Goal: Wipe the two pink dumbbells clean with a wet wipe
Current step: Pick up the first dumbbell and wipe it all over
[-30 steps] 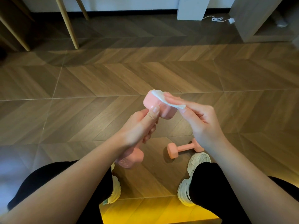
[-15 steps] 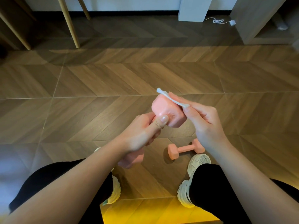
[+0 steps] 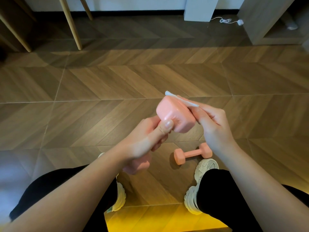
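Note:
My left hand (image 3: 147, 139) grips the handle of a pink dumbbell (image 3: 173, 114), held up at a slant with one glossy end facing me and the other end low behind my wrist. My right hand (image 3: 212, 124) pinches a folded white wet wipe (image 3: 182, 100) and presses it against the far right side of the raised end. The second pink dumbbell (image 3: 192, 154) lies on the wooden floor, just in front of my right shoe.
Herringbone wood floor (image 3: 117, 81) spreads ahead. Wooden furniture legs (image 3: 70, 22) stand at the back left. A white box (image 3: 199, 9) with a white cable (image 3: 229, 20) is at the back, a wooden cabinet (image 3: 267, 20) at the back right. My white shoes (image 3: 204, 168) and black trouser legs are below.
The raised end of the dumbbell has turned its flat face toward me and shifted right. The wipe has slid from the top of that end to its far right side.

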Motion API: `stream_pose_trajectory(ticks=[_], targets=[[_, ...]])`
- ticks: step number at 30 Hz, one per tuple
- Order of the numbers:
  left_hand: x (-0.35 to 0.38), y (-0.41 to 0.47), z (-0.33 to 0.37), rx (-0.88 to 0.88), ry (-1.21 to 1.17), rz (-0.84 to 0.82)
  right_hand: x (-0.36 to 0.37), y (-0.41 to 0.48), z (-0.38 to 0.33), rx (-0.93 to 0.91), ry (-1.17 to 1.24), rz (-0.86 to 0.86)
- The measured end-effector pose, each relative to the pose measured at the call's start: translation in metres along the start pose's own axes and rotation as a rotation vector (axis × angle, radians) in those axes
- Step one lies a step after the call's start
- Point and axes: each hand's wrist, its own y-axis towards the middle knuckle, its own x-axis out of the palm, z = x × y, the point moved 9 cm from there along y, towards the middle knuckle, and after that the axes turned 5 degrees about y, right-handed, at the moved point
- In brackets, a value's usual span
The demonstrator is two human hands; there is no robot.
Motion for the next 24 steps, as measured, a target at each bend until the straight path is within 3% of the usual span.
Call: stream_pose_trajectory(ticks=[5, 15, 24], targets=[[0.002, 0.001, -0.004, -0.015, 0.025, -0.003, -0.003, -0.001, 0.001, 0.008, 0.032, 0.022], [-0.017, 0.006, -0.012, -0.112, -0.018, 0.188, 0.000, -0.002, -0.016, -0.081, -0.047, 0.003], [-0.015, 0.006, -0.023, -0.188, 0.013, 0.194, 0.008, -0.003, -0.010, -0.106, -0.092, -0.043]])
